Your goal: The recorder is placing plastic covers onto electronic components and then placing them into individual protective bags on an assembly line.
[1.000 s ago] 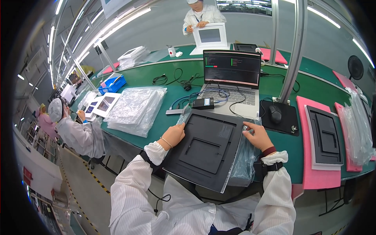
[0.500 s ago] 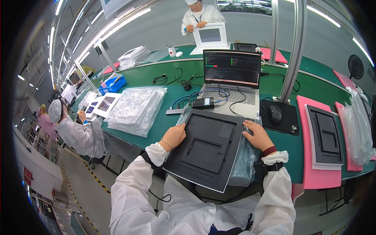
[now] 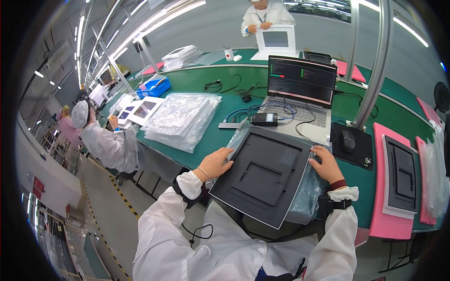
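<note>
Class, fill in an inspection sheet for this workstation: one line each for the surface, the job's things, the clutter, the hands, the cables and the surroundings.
Surface: green bench top.
Job's things: flat dark panel tilted over the bench edge, lying in a clear plastic bag.
Clutter: stack of clear bags; open laptop; mouse on its pad; second dark panel on a pink mat.
Hands: left hand grips the panel's left edge; right hand grips its right edge.
Cables: loose leads beside the laptop.
Surroundings: co-worker seated left; another standing opposite.
</note>
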Action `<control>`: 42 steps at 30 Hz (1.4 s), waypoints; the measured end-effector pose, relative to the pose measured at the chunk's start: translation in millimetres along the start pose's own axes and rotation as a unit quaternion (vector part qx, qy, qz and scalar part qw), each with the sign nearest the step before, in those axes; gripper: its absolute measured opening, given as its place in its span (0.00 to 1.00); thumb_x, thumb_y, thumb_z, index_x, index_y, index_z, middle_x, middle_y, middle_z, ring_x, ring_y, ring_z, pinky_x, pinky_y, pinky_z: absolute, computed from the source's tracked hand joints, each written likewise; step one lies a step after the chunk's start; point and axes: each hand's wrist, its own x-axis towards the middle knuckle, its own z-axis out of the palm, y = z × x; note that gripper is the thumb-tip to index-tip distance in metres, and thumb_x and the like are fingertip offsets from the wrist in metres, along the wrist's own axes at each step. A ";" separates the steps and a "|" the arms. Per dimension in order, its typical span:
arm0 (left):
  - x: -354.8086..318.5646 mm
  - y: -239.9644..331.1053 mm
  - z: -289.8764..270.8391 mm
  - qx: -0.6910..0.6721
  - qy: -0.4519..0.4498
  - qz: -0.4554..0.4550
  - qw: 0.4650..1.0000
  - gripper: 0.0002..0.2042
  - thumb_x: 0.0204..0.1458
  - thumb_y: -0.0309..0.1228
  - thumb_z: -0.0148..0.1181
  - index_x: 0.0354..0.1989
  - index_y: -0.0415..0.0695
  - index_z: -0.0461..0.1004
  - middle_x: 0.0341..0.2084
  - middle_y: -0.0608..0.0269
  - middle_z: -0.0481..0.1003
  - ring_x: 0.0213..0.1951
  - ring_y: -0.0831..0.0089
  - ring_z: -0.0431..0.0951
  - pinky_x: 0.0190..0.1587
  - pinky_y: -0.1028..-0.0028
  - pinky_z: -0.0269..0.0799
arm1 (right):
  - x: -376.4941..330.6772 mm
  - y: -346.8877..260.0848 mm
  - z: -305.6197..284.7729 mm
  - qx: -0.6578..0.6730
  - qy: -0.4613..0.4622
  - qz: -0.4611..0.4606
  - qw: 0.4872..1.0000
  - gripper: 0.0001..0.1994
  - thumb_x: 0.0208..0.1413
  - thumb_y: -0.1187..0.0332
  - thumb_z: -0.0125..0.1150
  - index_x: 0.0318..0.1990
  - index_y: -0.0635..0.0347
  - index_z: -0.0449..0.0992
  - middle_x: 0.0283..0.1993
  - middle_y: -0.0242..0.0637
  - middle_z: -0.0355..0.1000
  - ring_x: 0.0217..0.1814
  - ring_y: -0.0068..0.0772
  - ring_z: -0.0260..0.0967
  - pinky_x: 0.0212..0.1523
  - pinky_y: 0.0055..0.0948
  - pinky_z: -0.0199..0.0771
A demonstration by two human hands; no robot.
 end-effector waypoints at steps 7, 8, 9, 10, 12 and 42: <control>-69.1 15.5 -29.0 0.125 -0.072 -0.233 0.962 0.17 0.53 0.44 0.52 0.34 0.39 0.73 0.19 0.63 0.75 0.21 0.64 0.75 0.28 0.68 0.71 | -2.0 1.3 -3.4 0.020 0.024 0.005 0.999 0.17 0.47 0.69 0.60 0.46 0.63 0.72 0.51 0.45 0.67 0.45 0.42 0.70 0.48 0.32 0.69; -77.0 20.6 -31.2 -0.006 -0.126 -0.312 0.942 0.22 0.54 0.48 0.49 0.29 0.39 0.74 0.18 0.62 0.76 0.20 0.67 0.75 0.27 0.70 0.70 | -0.8 0.4 -2.7 0.019 0.021 0.010 1.000 0.17 0.47 0.69 0.60 0.46 0.63 0.72 0.51 0.45 0.67 0.45 0.42 0.70 0.48 0.32 0.69; -85.7 21.8 -30.1 -0.137 -0.177 -0.384 0.896 0.27 0.55 0.53 0.47 0.23 0.38 0.74 0.17 0.61 0.76 0.18 0.69 0.75 0.25 0.72 0.70 | 0.9 -1.2 -2.4 0.027 0.020 0.016 0.999 0.16 0.47 0.69 0.60 0.45 0.64 0.73 0.50 0.45 0.67 0.43 0.40 0.70 0.46 0.32 0.70; -97.3 9.8 -18.3 -0.250 -0.198 -0.400 0.859 0.29 0.55 0.55 0.45 0.24 0.37 0.74 0.19 0.60 0.77 0.18 0.77 0.74 0.23 0.76 0.68 | 1.9 -0.9 -2.6 0.034 0.019 0.022 0.999 0.16 0.47 0.69 0.60 0.44 0.64 0.73 0.50 0.44 0.67 0.41 0.39 0.71 0.45 0.32 0.70; -104.0 15.1 -8.6 -0.358 -0.209 -0.431 0.801 0.28 0.56 0.53 0.45 0.23 0.37 0.74 0.18 0.59 0.76 0.16 0.75 0.72 0.21 0.77 0.66 | 5.6 2.9 -0.7 0.032 0.040 0.010 0.999 0.14 0.47 0.70 0.60 0.43 0.64 0.73 0.46 0.42 0.70 0.38 0.34 0.70 0.40 0.28 0.70; -142.1 12.0 25.8 -0.581 -0.157 -0.324 0.730 0.24 0.60 0.49 0.42 0.19 0.43 0.66 0.11 0.69 0.65 0.14 0.83 0.62 0.17 0.82 0.57 | -181.3 -137.7 106.9 0.477 0.076 0.407 0.775 0.14 0.56 0.57 0.57 0.27 0.59 0.72 0.20 0.27 0.67 0.18 0.13 0.60 0.20 0.14 0.58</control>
